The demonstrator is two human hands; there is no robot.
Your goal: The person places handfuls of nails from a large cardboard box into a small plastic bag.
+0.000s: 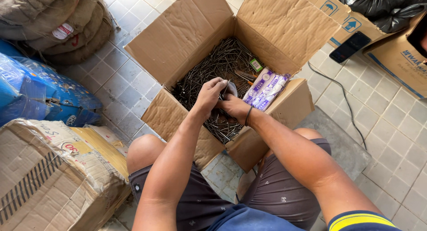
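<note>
Over nails [209, 66] (boxed) — both hands [220, 99] meet.

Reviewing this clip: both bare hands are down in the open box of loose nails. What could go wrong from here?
1. The left hand and right hand are bare among the loose nails, so a point could prick or scratch them.
2. The purple-and-white packets lean on the cardboard box wall above the nails; they may slip down and get pierced.
3. The black cable crosses the tiled floor nearby, a possible snag.
</note>
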